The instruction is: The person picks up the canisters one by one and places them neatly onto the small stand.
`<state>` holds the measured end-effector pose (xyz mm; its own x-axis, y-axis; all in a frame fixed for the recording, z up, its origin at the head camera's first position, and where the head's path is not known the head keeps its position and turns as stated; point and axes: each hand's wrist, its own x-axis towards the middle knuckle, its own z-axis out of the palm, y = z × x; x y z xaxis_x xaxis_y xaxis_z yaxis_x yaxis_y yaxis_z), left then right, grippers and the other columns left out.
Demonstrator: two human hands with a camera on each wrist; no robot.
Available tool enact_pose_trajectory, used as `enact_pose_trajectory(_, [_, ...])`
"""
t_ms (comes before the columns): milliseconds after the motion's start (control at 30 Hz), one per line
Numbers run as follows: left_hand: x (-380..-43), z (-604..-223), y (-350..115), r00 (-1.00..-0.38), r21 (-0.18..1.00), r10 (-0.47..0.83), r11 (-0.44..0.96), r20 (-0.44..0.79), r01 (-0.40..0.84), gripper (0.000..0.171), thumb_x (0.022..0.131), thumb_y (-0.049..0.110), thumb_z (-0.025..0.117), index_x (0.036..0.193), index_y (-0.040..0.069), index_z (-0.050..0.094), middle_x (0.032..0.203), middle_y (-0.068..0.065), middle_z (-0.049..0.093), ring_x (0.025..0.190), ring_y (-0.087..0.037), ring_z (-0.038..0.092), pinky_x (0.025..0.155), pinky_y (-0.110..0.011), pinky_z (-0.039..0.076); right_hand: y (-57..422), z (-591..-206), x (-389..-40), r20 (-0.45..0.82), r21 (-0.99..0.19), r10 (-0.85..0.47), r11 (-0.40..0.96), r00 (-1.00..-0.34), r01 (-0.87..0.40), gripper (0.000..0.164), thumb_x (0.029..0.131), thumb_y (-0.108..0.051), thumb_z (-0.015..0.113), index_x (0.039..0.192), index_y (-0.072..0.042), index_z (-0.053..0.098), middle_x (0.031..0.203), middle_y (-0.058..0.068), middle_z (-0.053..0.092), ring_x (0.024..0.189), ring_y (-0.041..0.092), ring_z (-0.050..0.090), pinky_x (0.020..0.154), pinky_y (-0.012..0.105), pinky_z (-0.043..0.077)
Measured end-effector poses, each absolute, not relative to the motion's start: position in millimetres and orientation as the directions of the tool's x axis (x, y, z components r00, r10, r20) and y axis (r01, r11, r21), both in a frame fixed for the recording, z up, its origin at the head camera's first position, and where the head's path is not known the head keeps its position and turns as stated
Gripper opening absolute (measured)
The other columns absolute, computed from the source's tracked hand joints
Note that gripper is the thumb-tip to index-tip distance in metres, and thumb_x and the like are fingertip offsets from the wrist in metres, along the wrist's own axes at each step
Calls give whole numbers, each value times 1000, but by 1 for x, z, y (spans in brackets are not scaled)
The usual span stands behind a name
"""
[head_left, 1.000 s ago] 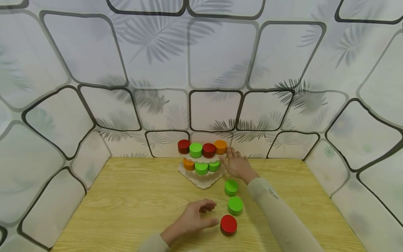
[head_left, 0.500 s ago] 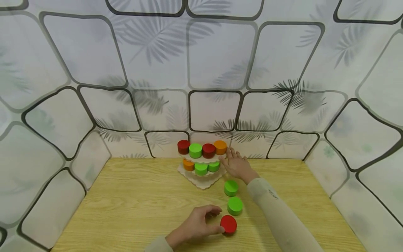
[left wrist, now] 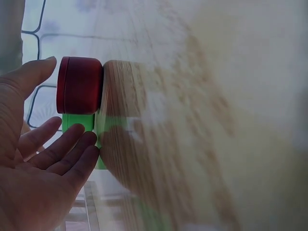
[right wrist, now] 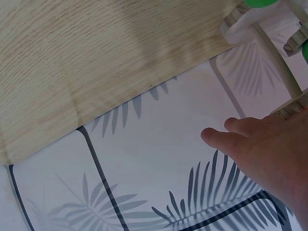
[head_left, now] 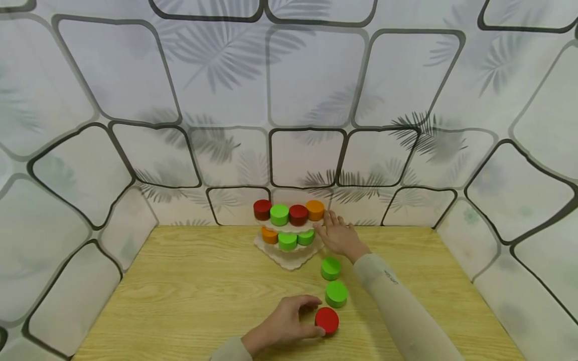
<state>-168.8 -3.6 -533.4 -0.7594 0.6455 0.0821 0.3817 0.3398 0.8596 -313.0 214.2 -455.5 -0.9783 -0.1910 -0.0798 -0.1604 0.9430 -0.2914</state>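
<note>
Near the front of the table, my left hand (head_left: 281,321) has its thumb and fingers spread around the left side of a small round red tin (head_left: 327,320). The thumb tip is right at the tin's edge; the left wrist view shows gaps between the fingers and the red tin (left wrist: 79,86). My right hand (head_left: 339,236) is at the right edge of a tiered stand (head_left: 290,260), fingers extended beside the upper tier. In the right wrist view, the right hand (right wrist: 272,154) meets a tier's wooden edge, part of its fingers hidden.
Two green tins, a nearer one (head_left: 336,294) and a farther one (head_left: 331,268), line up behind the red tin. Several red, green and orange tins (head_left: 279,214) stand on the stand's tiers. A patterned wall (head_left: 307,160) rises right behind the table (head_left: 198,286).
My left hand has moved right towards the red tin, its thumb reaching the tin's edge. My right hand stays at the stand.
</note>
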Motion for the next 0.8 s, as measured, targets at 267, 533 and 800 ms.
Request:
enact_pose_trajectory(267, [-170, -530, 0, -733, 808, 675, 382, 87, 448, 59, 87, 34, 88, 135, 5, 68, 131, 1, 72, 121, -6, 65, 105, -26, 53, 214, -456, -313, -80, -296, -191, 942, -978, -160, 82, 112, -62, 18, 170, -4, 8, 176, 21, 11, 159, 50, 19, 125, 74, 15])
enact_pose_trajectory(533, [-172, -528, 2, -707, 791, 701, 378, 94, 481, 47, 88, 31, 87, 128, 11, 72, 123, 10, 74, 115, 2, 64, 102, -23, 54, 215, -458, -314, -77, -294, -188, 943, -979, -158, 83, 112, -63, 17, 169, -3, 7, 176, 22, 11, 159, 51, 19, 125, 74, 14])
enact_pose_trajectory(800, [-172, -529, 1, -720, 794, 689, 388, 88, 468, 45, 87, 31, 88, 124, 10, 73, 120, 9, 74, 111, 3, 63, 99, -21, 54, 215, -457, -315, -79, -297, -190, 942, -979, -159, 83, 112, -62, 17, 169, -3, 6, 176, 22, 11, 160, 51, 18, 125, 74, 15])
